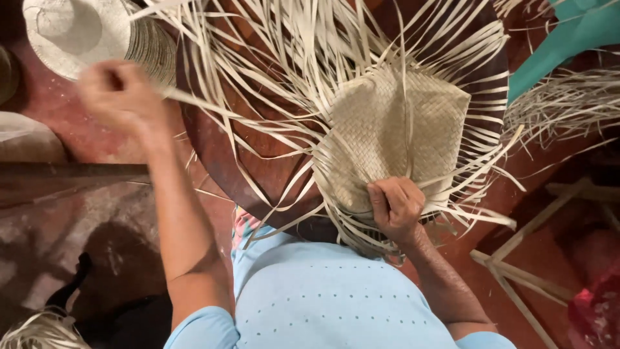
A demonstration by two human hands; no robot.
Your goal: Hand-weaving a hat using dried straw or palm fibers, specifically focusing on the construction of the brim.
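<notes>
A pale woven straw mat (394, 132) lies on a round dark wooden block (223, 152), with several long loose straw strips (271, 52) fanning out from its edges. My right hand (395, 205) presses down on the near edge of the weave, fingers curled over the strips. My left hand (116, 94) is raised out to the left, blurred, pinching one long straw strip pulled taut away from the weave.
A finished pale straw hat (77, 29) sits at the top left on the reddish floor (58, 123). A teal cloth (568, 35) and a bundle of loose straw (568, 103) lie at right. Wooden sticks (516, 258) cross at the lower right.
</notes>
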